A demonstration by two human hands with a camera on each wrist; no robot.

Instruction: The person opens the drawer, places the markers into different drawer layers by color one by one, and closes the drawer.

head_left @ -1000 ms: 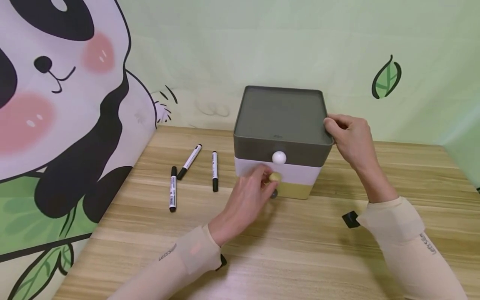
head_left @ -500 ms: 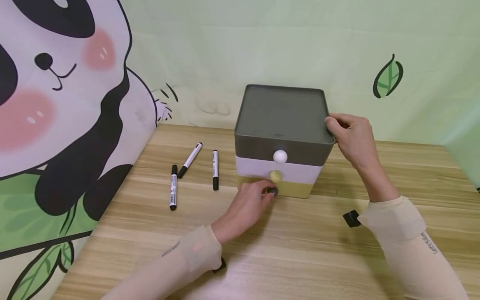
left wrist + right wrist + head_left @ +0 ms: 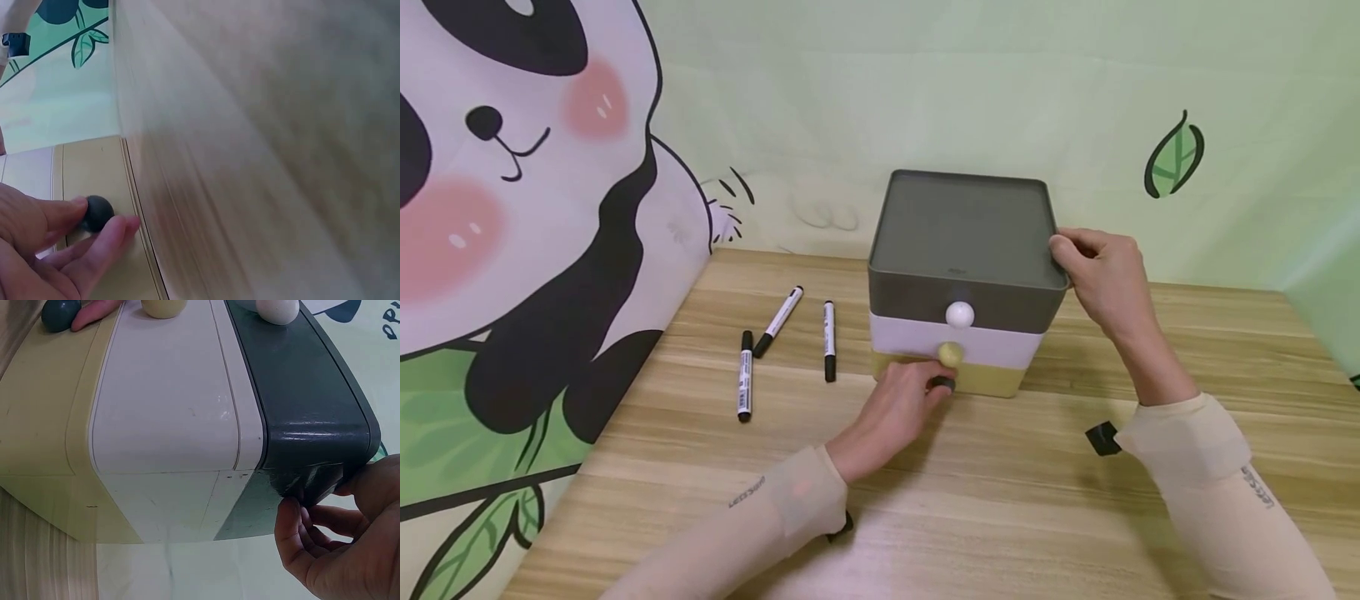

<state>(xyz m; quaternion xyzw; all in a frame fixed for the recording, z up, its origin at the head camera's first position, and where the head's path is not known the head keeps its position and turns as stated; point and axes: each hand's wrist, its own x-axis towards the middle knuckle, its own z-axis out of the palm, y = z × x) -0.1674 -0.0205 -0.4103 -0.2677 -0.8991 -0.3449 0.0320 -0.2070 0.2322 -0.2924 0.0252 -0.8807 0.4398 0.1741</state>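
A three-tier drawer box (image 3: pixel 970 225) stands on the table, dark grey on top, white in the middle and yellow at the bottom. All its drawers look closed. With thumb and fingers, my left hand (image 3: pixel 895 408) pinches the dark round knob (image 3: pixel 99 214) of the yellow bottom drawer (image 3: pixel 988 381). Just above it sits the yellow knob (image 3: pixel 950 354) of the white drawer, and higher still the white knob (image 3: pixel 959 315) of the grey one. My right hand (image 3: pixel 1108 287) grips the box's upper right edge, its thumb on the rim and its fingertips against the side.
To the left of the box, several black-capped markers, among them one upright in view (image 3: pixel 830 342), one slanted (image 3: pixel 778 321) and one nearer (image 3: pixel 745 377), lie on the wooden table (image 3: pixel 1000 500). A panda-printed backdrop (image 3: pixel 790 125) rises behind the table.
My left hand has come down from beside the yellow knob to the dark knob and now pinches it. The right hand keeps its grip on the box edge.
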